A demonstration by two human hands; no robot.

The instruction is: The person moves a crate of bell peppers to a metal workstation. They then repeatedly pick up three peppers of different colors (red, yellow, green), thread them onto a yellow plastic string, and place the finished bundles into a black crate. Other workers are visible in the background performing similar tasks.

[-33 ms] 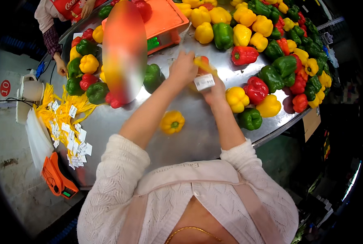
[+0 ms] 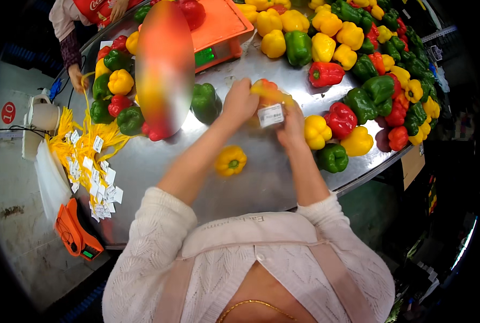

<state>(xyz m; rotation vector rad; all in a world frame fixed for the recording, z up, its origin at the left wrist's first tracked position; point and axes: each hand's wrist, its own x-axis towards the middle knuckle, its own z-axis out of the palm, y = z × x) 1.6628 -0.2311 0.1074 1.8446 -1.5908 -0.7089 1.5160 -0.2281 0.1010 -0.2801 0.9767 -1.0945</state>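
Note:
Just beyond a lone yellow pepper (image 2: 229, 160) on the steel table (image 2: 159, 167), my left hand (image 2: 238, 101) is closed on one end of a yellow strip (image 2: 263, 88) with a white label (image 2: 270, 116). My right hand (image 2: 291, 125) grips the strip's other side and the bundle under it, where red-orange pepper (image 2: 268, 83) shows; its exact contents are partly hidden. A green pepper (image 2: 205, 102) sits left of my hands.
Pepper heaps (image 2: 374, 97) cover the right and back. An orange scale (image 2: 218, 24) is at the back, another (image 2: 77, 231) front left, near tagged yellow strips (image 2: 78, 156). A co-worker's hand (image 2: 77, 79) is at left. A blurred oval obscures part of the table.
My hands and the labelled bundle have shifted slightly right, and the label has turned. The co-worker's hand at left is higher, with a yellow strip now showing beneath it.

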